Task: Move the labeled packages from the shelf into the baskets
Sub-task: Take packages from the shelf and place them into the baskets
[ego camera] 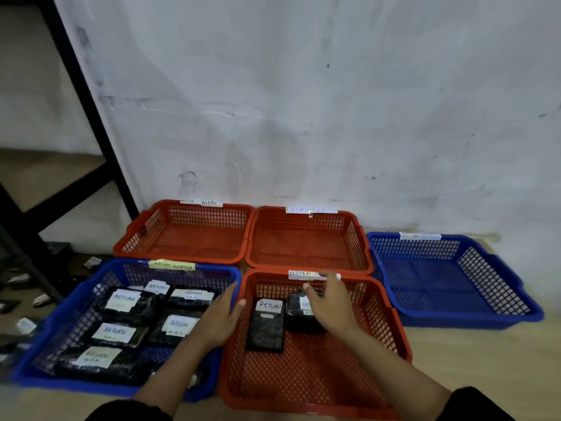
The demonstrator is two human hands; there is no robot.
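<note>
Head view looks down at five baskets on the floor by a white wall. Both hands are out over the near ones.

Right hand (329, 302) hangs over the near red basket (303, 375). Its fingers are loose and spread, and it holds nothing. Just under its fingers lies a dark pack (299, 311). Beside that, toward the left hand, lies a flat pack (267, 325) marked RETURN.

Left hand (220, 317) is flat and open too. It sits over the edge where the red basket meets the near blue basket (39, 354). Under and past its fingers, the blue basket holds many packs (121, 302) with white labels.

Past both hands, two red baskets (188, 235) and a far blue basket (455, 275) look bare.

I think a pack has just been set down, so this step is the let-go. Next, the hands should go back to the shelf (76, 95), far off on the left-hand side, and pick up a new pack. Reading its label first will tell which basket it goes in.
</note>
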